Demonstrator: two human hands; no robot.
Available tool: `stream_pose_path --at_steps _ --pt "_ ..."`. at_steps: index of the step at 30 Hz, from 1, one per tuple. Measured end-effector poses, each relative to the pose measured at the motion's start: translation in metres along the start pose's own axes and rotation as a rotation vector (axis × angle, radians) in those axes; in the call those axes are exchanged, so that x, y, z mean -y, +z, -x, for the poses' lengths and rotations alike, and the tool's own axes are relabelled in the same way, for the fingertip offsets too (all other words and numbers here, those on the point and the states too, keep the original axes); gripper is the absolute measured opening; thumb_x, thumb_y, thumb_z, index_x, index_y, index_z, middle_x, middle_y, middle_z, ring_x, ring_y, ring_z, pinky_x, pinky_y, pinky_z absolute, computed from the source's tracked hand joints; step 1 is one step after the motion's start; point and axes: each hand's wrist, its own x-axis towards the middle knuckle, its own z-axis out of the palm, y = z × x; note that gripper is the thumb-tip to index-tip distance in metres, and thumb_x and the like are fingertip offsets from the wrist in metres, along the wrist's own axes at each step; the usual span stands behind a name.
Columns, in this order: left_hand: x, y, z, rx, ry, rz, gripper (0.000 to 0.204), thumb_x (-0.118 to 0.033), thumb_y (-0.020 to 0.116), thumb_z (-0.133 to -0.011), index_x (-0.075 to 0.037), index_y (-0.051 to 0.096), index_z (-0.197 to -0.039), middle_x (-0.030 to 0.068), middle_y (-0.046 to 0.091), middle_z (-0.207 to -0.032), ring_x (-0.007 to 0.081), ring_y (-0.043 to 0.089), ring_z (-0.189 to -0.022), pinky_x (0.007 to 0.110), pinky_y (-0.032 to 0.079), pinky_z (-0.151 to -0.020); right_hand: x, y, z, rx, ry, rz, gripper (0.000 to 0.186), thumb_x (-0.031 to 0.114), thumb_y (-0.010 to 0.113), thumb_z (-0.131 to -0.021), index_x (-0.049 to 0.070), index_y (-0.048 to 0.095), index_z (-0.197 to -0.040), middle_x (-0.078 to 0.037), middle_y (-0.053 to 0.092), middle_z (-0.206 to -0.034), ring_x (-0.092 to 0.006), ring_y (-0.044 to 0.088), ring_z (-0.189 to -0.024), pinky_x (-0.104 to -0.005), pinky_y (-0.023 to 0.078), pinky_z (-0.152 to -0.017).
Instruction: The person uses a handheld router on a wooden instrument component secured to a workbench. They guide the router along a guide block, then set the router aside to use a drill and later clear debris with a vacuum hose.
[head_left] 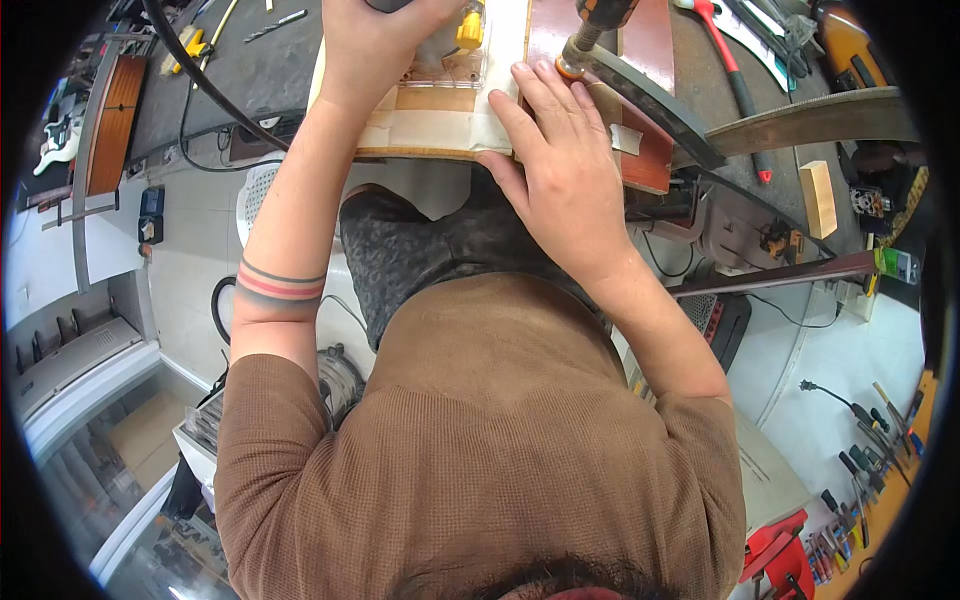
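Curled over the dark top of a power tool [469, 30], my left hand [385, 45] has it (fingertips out of view), and there's its clear base, right over the taped board [430, 133]! Across to my right hand [567, 165]: laid flat, fingers slightly spread on the board, just beside a clamp [582, 47].

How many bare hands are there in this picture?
2: the left hand, partly cut off by the top edge, and the right hand, resting on the cream-taped wooden board. No others show.
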Motion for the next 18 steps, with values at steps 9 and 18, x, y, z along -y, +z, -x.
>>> stream_pose_path --at_steps 9,18 --pt "0.0 0.0021 -0.001 0.002 0.011 0.014 0.029 -0.008 0.082 -0.085 -0.003 0.065 -0.109 0.0024 0.069 -0.093 0.0124 0.066 -0.079 0.028 0.054 -0.071 0.0012 -0.0008 -0.0022 -0.001 0.005 -0.005 0.049 0.027 0.079 -0.086 0.007 0.064 -0.129 -0.018 0.058 -0.143 -0.0321 0.05 -0.14 -0.0482 0.035 -0.121" --pt "0.0011 -0.0003 0.001 0.016 -0.042 0.007 0.027 -0.01 0.082 -0.086 -0.002 0.066 -0.106 0.0027 0.069 -0.092 0.013 0.066 -0.078 0.028 0.054 -0.071 0.0022 -0.0029 -0.0022 0.027 0.02 -0.034 0.048 0.023 0.077 -0.089 0.008 0.064 -0.132 -0.013 0.058 -0.145 -0.0327 0.048 -0.142 -0.052 0.035 -0.12"
